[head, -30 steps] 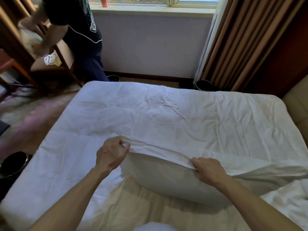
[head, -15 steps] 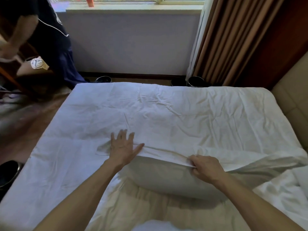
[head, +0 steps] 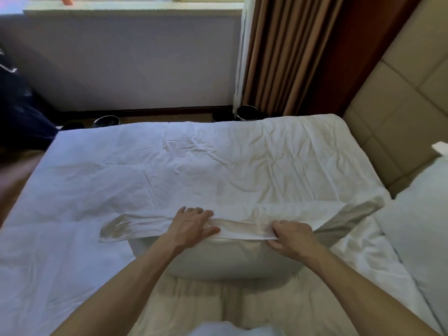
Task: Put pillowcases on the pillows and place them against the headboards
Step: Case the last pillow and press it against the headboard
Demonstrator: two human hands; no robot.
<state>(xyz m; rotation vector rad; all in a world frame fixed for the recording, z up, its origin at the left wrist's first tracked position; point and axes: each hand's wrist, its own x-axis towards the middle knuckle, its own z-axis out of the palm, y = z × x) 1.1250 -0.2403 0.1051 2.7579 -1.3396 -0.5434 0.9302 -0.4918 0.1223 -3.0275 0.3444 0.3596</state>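
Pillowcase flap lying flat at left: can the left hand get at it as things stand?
Probably yes. The left hand lies flat on the pillowcase right beside the flap, with only bare sheet around it. The right hand pinches the hem farther right, clear of that path.

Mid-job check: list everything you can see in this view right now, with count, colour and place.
pillow: 1, white, on the bed under both hands
pillowcase: 1, white, its open edge over the pillow's top
second pillow: 1, white, right edge, by the headboard
bed sheet: 1, white, wrinkled, covers the bed
headboard: 1, beige padded panels, right
curtain: 1, brown, beside the window
windowsill: 1, pale, top
bins: at least 2, dark, floor beyond the bed
other person: 1, dark clothes, left edge
left hand: flat on the pillowcase
right hand: pinching the pillowcase edge
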